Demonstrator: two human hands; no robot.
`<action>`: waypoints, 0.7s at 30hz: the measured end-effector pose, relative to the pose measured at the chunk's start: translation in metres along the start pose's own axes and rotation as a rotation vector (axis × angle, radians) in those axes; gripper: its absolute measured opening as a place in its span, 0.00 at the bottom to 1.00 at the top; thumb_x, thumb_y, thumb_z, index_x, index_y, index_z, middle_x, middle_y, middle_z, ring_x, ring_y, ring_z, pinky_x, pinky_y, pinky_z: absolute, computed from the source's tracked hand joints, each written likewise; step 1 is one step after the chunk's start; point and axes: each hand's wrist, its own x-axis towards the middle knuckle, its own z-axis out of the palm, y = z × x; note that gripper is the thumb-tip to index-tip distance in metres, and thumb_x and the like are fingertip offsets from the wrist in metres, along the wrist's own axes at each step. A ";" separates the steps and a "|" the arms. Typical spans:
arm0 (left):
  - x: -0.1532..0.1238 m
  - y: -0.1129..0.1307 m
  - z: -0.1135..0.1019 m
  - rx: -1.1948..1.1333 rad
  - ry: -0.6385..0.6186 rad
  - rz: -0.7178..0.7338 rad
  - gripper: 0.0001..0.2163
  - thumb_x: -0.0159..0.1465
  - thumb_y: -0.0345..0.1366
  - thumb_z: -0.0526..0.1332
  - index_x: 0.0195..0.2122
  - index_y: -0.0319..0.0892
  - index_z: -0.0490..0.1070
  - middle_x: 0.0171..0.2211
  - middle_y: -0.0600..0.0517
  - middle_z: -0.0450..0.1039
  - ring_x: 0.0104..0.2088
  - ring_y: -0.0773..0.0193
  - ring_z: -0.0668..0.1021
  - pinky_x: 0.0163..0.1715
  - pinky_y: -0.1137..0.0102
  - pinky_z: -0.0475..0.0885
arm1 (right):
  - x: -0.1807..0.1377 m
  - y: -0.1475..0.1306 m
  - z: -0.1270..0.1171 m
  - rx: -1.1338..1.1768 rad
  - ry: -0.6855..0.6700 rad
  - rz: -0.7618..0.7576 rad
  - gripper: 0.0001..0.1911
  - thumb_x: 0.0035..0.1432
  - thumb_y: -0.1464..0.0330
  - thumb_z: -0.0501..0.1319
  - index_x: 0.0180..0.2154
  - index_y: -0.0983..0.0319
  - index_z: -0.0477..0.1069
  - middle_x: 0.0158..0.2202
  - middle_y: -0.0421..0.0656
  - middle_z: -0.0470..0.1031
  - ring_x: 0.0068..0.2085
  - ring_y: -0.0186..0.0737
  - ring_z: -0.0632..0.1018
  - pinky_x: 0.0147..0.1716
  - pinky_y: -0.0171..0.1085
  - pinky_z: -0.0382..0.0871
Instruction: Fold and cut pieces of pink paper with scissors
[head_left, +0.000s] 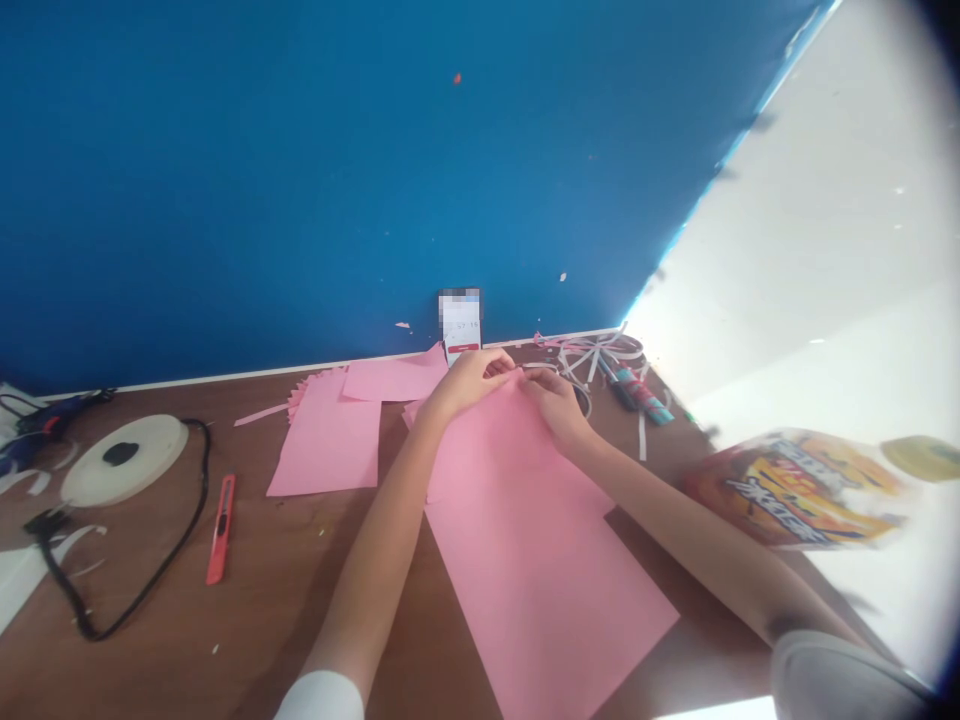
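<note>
A pink paper sheet is raised at its far edge, where both hands meet. My left hand is closed at the top of this edge, thumb and fingers pinching the paper. Just to the right, my right hand grips the same edge with bent fingers. Beneath the raised part, a longer pink sheet lies toward me on the table. More pink sheets rest to the left, some with fringed strips at their far corner.
A red box cutter lies on the brown table. Left of it are a round white disc and a black cable. A phone leans on the blue wall. White strips and a colourful packet are at right.
</note>
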 end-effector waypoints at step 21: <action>-0.003 -0.006 -0.007 0.036 -0.126 -0.026 0.07 0.61 0.37 0.59 0.38 0.42 0.70 0.39 0.50 0.75 0.36 0.65 0.75 0.37 0.69 0.69 | 0.020 0.006 -0.017 -0.489 -0.158 -0.429 0.12 0.53 0.69 0.57 0.38 0.62 0.76 0.36 0.44 0.78 0.33 0.37 0.76 0.33 0.35 0.69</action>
